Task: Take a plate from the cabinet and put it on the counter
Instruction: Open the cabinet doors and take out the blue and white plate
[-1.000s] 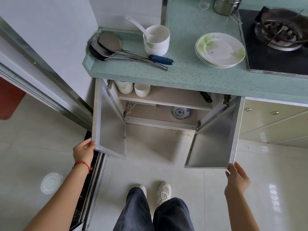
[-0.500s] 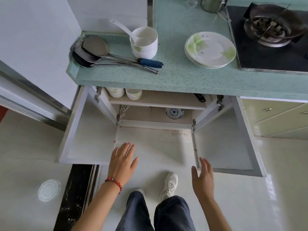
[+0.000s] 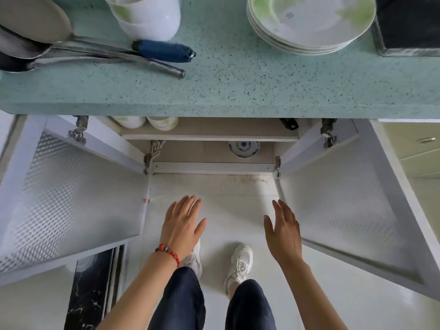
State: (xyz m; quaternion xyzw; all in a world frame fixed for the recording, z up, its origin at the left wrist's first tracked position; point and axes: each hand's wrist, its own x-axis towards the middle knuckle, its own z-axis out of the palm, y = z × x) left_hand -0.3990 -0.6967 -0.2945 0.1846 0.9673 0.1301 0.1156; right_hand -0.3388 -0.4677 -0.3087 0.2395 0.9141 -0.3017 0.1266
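I have both cabinet doors swung wide, the left door [image 3: 71,194] and the right door [image 3: 345,201] splayed out to either side so the opening between them is free to reach into. My left hand [image 3: 182,225] and right hand [image 3: 283,232] hang in that gap above the floor, each grip wide and holding nothing, fingers spread and palms turned towards the cabinet, which I judge suits a two-handed lift. The blue-patterned plate [image 3: 244,147] lies on the lower level of the cabinet, under the shelf [image 3: 209,136] and towards the right, well apart from both hands. Two bowls [image 3: 145,121] sit on that shelf above it, only their rims showing. On the worktop [image 3: 238,91] a stack of green-flowered plates [image 3: 309,22] occupies the right, and ladles [image 3: 95,51] lie to the left (their handles point into the middle), so the bare stretch between them looks the sensible landing place.
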